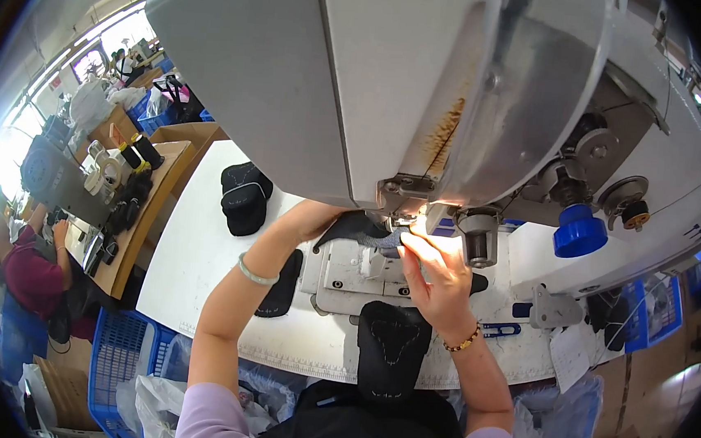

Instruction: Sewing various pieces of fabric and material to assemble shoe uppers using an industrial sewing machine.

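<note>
My left hand reaches behind the white head of a sewing machine; its fingers are hidden there. A dark grey-and-black fabric piece lies under the needle area, beside that hand. My right hand is at the right end of this piece, with thumb and fingertips closed on its edge close to the lit needle. A black sewn piece with a dotted stitched outline rests at the table's front edge, below the machine's metal plate.
Other black pieces lie on the white table to the left. Right of my right hand is a blue-handled tool. Blue baskets with plastic bags stand below. At far left, another person works at a machine.
</note>
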Motion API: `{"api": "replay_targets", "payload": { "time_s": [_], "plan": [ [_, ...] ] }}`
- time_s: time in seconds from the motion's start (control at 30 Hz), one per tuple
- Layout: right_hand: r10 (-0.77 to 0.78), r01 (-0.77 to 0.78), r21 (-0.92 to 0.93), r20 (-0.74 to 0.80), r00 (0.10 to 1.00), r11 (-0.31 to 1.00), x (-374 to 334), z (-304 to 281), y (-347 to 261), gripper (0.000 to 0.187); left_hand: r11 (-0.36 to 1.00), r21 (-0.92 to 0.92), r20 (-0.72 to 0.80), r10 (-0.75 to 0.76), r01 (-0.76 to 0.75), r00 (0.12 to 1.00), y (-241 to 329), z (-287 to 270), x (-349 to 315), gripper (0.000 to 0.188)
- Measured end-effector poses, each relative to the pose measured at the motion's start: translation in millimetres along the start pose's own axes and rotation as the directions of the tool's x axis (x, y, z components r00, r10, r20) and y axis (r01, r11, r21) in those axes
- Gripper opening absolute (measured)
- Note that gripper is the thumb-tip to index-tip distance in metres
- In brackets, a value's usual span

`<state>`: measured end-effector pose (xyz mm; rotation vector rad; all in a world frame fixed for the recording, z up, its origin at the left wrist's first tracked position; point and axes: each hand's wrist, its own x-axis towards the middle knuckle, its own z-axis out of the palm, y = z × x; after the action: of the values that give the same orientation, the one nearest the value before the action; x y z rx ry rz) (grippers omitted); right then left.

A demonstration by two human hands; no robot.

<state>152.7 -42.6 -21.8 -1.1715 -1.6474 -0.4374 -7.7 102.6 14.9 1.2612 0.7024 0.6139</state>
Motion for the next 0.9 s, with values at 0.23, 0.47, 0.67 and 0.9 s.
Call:
{"api": "replay_targets", "payload": {
  "time_s": [0.23, 0.47, 0.67, 0.9],
  "plan": [
    [-0.031, 0.031, -0.004, -0.025, 0.999, 1.000, 3, -2, 0, 0.023, 0.980, -0.146, 0.168, -0.106, 0.132, 0.980, 3, -3, -13, 0.030],
    [0.011, -0.011, 0.004, -0.002, 1.000, 1.000, 1, 1, 0, 0.026, 0.968, -0.247, 0.137, 0.005, 0.030, 0.991, -8, 2, -19, 0.032],
    [-0.249, 0.243, -0.192, -0.008, 0.968, 0.951, -7, 7, -15, 0.033, 0.914, -0.398, 0.095, -0.044, 0.078, 0.995, -20, 13, -42, 0.023],
    [-0.222, 0.229, -0.125, 0.071, 0.972, 0.965, -2, 4, -19, 0.033, 0.924, -0.380, 0.052, 0.074, -0.049, 0.996, -28, 23, -55, 0.018]
  ]
}}
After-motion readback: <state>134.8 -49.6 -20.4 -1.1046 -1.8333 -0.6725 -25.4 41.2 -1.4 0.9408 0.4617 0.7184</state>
